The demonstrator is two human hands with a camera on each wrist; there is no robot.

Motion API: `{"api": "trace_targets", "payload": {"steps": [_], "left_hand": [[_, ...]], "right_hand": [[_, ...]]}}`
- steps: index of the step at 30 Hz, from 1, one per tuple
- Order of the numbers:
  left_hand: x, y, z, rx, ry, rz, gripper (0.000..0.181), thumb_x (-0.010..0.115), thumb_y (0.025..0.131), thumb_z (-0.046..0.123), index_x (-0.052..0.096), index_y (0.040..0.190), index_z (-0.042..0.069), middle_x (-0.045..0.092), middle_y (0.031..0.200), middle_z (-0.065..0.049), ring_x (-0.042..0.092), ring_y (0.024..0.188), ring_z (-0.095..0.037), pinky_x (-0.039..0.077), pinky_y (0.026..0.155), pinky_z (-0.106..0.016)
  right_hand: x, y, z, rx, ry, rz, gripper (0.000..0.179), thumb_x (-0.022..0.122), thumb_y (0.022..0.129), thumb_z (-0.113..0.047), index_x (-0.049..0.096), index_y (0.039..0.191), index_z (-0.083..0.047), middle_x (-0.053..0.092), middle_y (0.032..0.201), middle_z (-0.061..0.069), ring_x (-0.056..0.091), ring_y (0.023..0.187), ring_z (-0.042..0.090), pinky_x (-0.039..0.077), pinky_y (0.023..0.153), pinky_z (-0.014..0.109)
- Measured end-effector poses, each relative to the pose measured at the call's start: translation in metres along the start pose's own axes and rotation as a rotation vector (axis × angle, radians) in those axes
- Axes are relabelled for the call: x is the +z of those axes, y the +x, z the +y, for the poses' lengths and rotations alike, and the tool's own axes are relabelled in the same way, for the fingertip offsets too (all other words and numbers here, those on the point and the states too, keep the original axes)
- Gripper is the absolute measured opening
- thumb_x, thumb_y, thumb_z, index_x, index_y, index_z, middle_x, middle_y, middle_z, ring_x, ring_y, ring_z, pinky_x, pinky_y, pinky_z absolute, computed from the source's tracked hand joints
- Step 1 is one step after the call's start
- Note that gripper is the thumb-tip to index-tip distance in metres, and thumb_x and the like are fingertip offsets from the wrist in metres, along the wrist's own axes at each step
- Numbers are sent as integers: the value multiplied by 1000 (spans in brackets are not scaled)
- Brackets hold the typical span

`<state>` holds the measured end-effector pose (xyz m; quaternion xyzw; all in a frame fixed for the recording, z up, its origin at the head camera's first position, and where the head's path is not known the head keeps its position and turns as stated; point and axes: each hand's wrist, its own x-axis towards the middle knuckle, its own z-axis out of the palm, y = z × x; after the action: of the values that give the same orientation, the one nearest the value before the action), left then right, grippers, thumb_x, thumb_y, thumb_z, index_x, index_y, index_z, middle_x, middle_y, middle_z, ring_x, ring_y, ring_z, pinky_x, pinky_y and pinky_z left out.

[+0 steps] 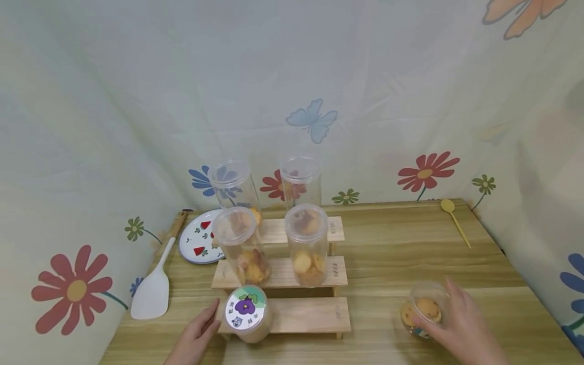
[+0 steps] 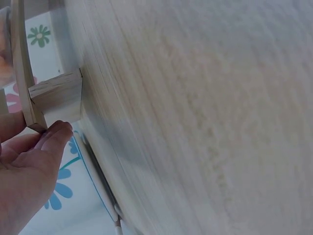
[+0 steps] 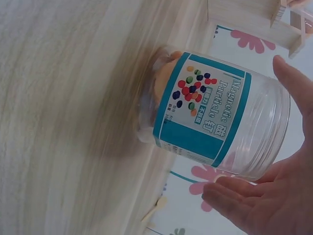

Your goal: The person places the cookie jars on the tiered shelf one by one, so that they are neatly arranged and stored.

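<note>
My left hand [image 1: 196, 334] is at the left end of the wooden tiered stand [image 1: 315, 314]. In the left wrist view its thumb and fingers pinch the end of a board [image 2: 30, 105]. Just right of that hand, on the lowest tier, stands a jar [image 1: 246, 314] with a purple-flower lid. On the tabletop at the right, my right hand [image 1: 470, 324] holds a clear lidless plastic jar [image 1: 426, 309] with round cookies inside. The right wrist view shows its teal label [image 3: 200, 107], with the thumb and fingers on opposite sides near the rim.
Clear lidded jars of cookies, such as the middle-tier one [image 1: 310, 253], stand on the upper tiers. Left of the stand lie a white spatula [image 1: 152, 294] and a patterned plate [image 1: 189, 243]. A yellow spoon [image 1: 458, 225] lies at the back right. Flowered cloth [image 1: 365, 101] hangs behind.
</note>
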<state>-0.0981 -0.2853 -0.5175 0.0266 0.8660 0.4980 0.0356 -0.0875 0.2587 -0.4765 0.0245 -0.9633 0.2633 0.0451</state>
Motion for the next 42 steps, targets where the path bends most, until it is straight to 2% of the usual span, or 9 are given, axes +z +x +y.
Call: {"api": "trace_targets", "payload": {"steps": [6,12,18,24,29,33,39,42], "left_hand": [[-1,0,2,-17,10,-12,49,55,98,6,38,141,-10,38,145,-26,38,130,-36,40,101,-30],[0,1,1,-16,0,-7,48,55,97,4,38,141,-10,38,145,-25,39,130,-35,40,101,-30],[1,1,0,-48,1,-1,48,55,98,4,38,141,-8,38,145,-25,39,130,-36,40,102,-35],[1,2,-2,-22,-6,7,48,55,97,4,39,140,-9,39,144,-26,39,130,-35,41,100,-28],[1,1,-3,-4,-15,12,48,56,97,4,40,140,-10,40,143,-27,40,128,-35,41,98,-21],[2,1,-2,-5,-32,11,48,56,97,4,39,140,-11,39,143,-28,40,128,-36,41,98,-21],[2,2,-2,-8,-43,16,48,56,96,2,40,139,-11,39,143,-27,41,127,-35,40,97,-20],[2,2,-2,-9,-47,15,48,56,96,2,39,139,-11,39,143,-27,40,128,-35,40,97,-20]], "right_hand": [[1,-3,3,22,33,-49,116,74,78,-54,14,140,22,31,131,48,34,115,60,35,86,73],[0,-4,8,24,36,-55,113,76,77,-52,18,136,25,33,128,50,36,113,62,37,86,72],[-2,-3,11,25,107,-66,106,76,79,-50,25,137,22,40,125,43,42,112,58,39,85,71],[-5,-4,9,119,96,-127,113,71,79,-59,20,139,23,32,130,46,38,114,61,41,85,68],[-5,-6,8,147,110,-133,113,73,78,-57,20,138,22,34,130,46,46,109,58,53,78,54],[-6,-5,7,153,133,-131,112,75,77,-55,20,139,21,37,130,44,52,106,53,57,74,45],[-8,-6,2,173,146,-134,114,74,75,-59,21,141,17,38,133,41,51,110,53,56,76,44],[-10,-7,-4,153,128,-94,115,74,73,-61,24,142,16,40,133,39,51,110,53,55,76,49]]}}
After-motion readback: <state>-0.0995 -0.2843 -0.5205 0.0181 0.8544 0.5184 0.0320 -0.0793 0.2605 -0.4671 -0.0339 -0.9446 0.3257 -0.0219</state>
